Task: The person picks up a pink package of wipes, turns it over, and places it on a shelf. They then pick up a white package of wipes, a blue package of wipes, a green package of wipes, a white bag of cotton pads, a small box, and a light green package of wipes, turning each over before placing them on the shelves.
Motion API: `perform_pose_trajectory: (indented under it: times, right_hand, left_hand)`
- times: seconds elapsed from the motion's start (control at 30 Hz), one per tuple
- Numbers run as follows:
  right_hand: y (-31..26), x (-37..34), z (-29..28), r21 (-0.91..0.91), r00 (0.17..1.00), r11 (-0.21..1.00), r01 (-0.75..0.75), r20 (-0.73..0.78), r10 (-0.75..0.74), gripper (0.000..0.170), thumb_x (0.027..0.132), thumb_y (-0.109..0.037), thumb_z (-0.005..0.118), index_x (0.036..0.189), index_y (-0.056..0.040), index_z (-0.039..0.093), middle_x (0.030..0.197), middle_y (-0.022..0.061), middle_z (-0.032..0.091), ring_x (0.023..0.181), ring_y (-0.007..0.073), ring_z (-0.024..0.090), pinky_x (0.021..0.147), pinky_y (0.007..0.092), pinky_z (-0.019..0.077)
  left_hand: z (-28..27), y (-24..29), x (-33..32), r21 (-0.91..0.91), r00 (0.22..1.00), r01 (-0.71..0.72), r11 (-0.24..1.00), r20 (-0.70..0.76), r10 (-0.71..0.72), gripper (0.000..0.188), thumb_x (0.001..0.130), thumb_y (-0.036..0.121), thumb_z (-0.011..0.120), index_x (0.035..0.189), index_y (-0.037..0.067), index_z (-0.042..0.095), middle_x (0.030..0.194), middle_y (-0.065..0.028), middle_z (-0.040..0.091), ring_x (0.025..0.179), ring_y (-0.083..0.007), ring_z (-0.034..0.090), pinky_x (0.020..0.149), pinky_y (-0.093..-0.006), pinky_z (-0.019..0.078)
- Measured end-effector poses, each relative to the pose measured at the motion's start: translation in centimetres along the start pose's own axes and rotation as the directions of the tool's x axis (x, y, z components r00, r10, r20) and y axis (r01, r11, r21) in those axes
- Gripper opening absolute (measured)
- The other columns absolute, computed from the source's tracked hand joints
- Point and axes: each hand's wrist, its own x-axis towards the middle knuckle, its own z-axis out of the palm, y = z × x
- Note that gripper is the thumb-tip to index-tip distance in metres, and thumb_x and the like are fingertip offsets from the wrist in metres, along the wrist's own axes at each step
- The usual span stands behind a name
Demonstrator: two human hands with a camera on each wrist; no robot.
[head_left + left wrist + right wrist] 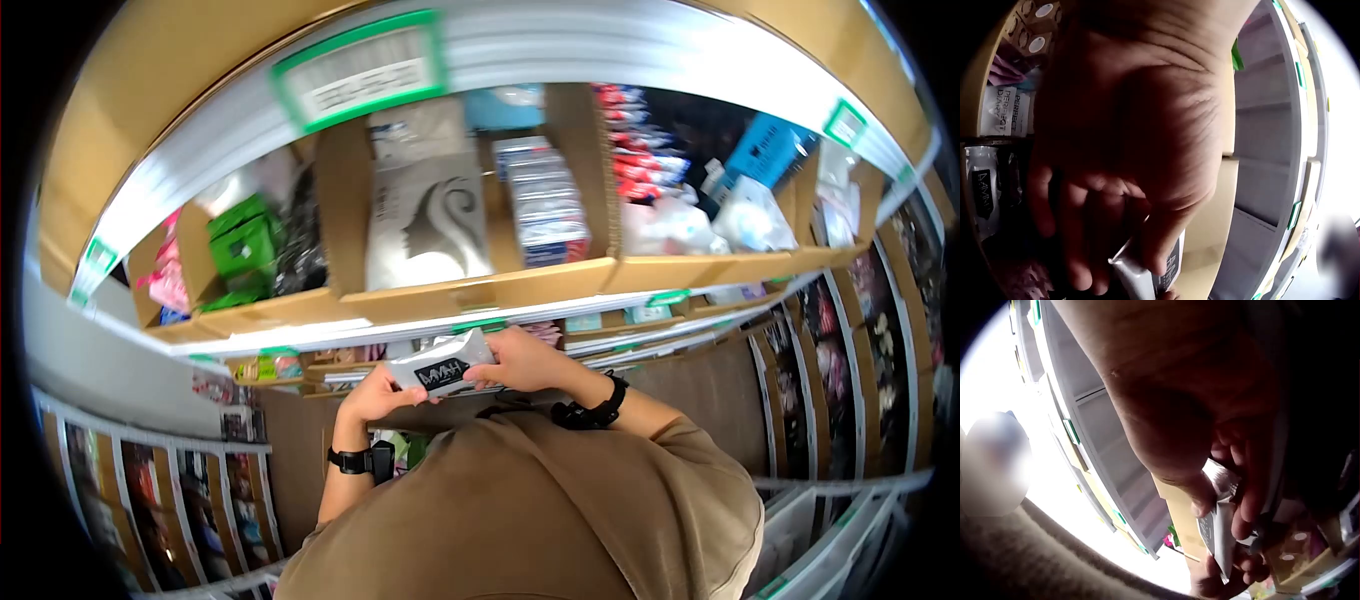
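A silvery-white packet (440, 366) with a black label and white lettering is held out in front of the body. My left hand (374, 393) pinches its left end, thumb on the label side. At the other end, my right hand (520, 358) grips the upper right corner between thumb and fingers. In the left wrist view the packet (1138, 275) shows below the left thumb, with the left hand (1129, 119) filling most of the picture. The right wrist view has the packet (1219, 534) nearly edge-on, under the thumb of the right hand (1191, 419).
Above the hands a shelf carries cardboard bins with a silver pouch (430, 220), stacked small boxes (545, 205), green packs (243, 245) and a blue package (765, 150). A lower shelf edge (620, 345) runs just behind the hands. More racks (165, 500) stand at both sides.
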Motion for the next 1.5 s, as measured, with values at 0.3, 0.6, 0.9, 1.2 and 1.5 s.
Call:
perform_pose_trajectory:
  times: [0.3,0.6,0.9,1.2,1.5]
  right_hand:
    - [3.9,-5.5,-2.7,0.225,0.979,0.974,-0.038,-0.189,0.082,0.022,0.089,-0.012,0.065,0.1,0.0066,0.061,0.083,0.0152,0.07,0.069,0.017,0.07,0.059,0.0301,0.0571]
    - [6.1,-9.4,-3.4,-0.024,0.916,1.0,0.003,-0.402,-0.012,0.029,0.083,-0.028,0.07,0.094,-0.0017,0.066,0.084,0.0181,0.069,0.082,0.0328,0.067,0.074,0.0407,0.0507]
    - [6.0,-9.5,-1.1,-0.012,0.863,0.994,-0.112,-0.497,0.092,0.031,0.08,-0.028,0.073,0.094,-0.0006,0.067,0.088,0.0193,0.069,0.085,0.0333,0.067,0.076,0.0409,0.0507]
    - [4.9,-8.4,5.6,0.149,0.854,0.985,-0.083,-0.499,0.147,0.039,0.08,-0.017,0.076,0.11,-0.0068,0.055,0.094,0.0142,0.066,0.091,0.027,0.066,0.078,0.0367,0.0499]
    - [7.5,-4.7,11.9,0.133,0.896,0.99,-0.052,-0.432,0.105,0.028,0.08,-0.007,0.077,0.1,-0.0036,0.058,0.086,0.0028,0.064,0.079,0.0084,0.057,0.068,0.0263,0.0482]
  left_hand:
    - [2.5,1.3,6.4,0.014,0.966,0.164,0.986,0.2,-0.163,0.015,0.089,0.004,0.064,0.1,-0.006,0.067,0.095,-0.0136,0.072,0.091,-0.0183,0.068,0.081,-0.0311,0.0529]
    - [4.8,1.4,10.2,0.17,0.892,0.297,0.94,0.302,-0.337,0.019,0.092,0.012,0.063,0.099,-0.005,0.067,0.096,-0.0144,0.072,0.073,-0.0131,0.064,0.064,-0.0272,0.0504]
    - [5.0,0.0,9.1,0.187,0.94,0.196,0.963,0.244,-0.239,0.02,0.094,0.015,0.063,0.1,-0.003,0.067,0.096,-0.0111,0.072,0.073,-0.0099,0.063,0.059,-0.0254,0.0508]
    - [2.2,-4.3,2.9,0.196,0.983,0.125,0.972,0.106,-0.148,0.018,0.091,0.011,0.067,0.105,0.0,0.064,0.083,-0.0004,0.068,0.071,-0.0057,0.057,0.065,-0.0219,0.0452]
    - [1.5,-6.1,-4.7,0.008,0.989,0.145,0.989,0.017,-0.145,0.024,0.089,0.001,0.065,0.112,-0.004,0.062,0.095,-0.0024,0.069,0.081,-0.0075,0.061,0.072,-0.0239,0.05]
